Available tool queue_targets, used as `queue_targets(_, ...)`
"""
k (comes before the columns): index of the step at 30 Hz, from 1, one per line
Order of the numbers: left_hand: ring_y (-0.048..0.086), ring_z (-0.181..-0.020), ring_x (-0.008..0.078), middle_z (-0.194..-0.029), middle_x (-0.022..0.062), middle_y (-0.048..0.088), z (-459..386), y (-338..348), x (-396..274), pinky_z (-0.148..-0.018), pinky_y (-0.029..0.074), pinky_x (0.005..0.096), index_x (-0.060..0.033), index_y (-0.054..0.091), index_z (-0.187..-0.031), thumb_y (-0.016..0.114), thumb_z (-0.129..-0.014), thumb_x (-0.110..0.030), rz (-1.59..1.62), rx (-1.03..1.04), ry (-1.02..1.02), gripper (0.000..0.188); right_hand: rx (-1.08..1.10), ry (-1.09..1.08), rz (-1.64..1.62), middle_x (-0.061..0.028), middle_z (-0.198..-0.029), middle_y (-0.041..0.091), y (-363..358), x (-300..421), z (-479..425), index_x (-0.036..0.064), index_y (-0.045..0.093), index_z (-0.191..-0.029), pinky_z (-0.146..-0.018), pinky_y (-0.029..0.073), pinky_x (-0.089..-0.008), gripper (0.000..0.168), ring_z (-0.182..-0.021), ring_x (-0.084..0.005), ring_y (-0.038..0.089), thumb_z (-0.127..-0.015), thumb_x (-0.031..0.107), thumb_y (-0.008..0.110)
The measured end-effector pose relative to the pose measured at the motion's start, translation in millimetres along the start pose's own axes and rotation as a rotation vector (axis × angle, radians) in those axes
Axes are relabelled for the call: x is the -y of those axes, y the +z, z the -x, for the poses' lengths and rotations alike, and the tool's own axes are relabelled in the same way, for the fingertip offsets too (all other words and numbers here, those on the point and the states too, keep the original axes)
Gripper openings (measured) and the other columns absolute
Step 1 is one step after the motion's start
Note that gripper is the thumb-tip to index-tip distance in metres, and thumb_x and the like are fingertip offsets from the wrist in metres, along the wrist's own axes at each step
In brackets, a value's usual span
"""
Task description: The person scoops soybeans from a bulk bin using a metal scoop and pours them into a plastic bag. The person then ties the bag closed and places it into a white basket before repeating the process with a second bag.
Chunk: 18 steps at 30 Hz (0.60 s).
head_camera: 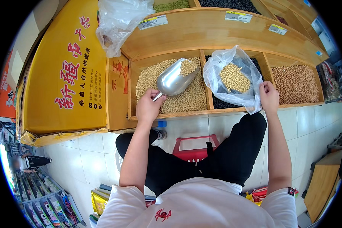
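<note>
My left hand grips the handle of a metal scoop. Some soybeans lie in the scoop's front end, which is over the soybean compartment of a wooden bin. To the right, my right hand pinches the rim of a clear plastic bag. The bag's mouth is spread wide, and a heap of soybeans sits inside it. It rests over the compartment of black beans, hiding most of them.
Peanuts fill the compartment at right. Another plastic bag lies at upper left beside a yellow carton. Behind, a raised row holds green beans and dark beans. Below the bin is a red basket. A person stands far left.
</note>
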<state>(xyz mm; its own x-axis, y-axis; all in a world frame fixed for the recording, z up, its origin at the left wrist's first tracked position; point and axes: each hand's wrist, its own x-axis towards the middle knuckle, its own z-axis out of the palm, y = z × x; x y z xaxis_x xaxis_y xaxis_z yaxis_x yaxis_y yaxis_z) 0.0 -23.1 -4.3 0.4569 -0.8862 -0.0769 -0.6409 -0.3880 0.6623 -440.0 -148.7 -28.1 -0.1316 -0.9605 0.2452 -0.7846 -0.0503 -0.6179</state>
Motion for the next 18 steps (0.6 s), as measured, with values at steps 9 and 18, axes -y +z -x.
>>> queue_targets(9,0.07,-0.083,0.013,-0.092,0.008,0.076,-6,5,12,-0.077,0.053,0.0276,0.0001,0.068,-0.103,0.083,-0.086,-0.013,0.178,-0.024,0.025,0.027,0.002,-0.002,-0.013,-0.0067,-0.062,0.056,0,2,1,0.006,0.069,-0.093,-0.057,0.044,-0.0391,0.02,-0.056,-0.0214,0.054,-0.096,0.026,0.067)
queue_targets(18,0.07,-0.086,0.0131,-0.094,0.0096,0.075,-5,3,9,-0.078,0.054,0.0277,0.0017,0.066,-0.105,0.082,-0.087,-0.009,0.283,-0.021,0.043,0.027,0.002,-0.006,-0.021,-0.0066,-0.061,0.054,-1,3,1,0.005,0.068,-0.092,-0.056,0.043,-0.039,0.02,-0.055,-0.0204,0.052,-0.096,0.024,0.067)
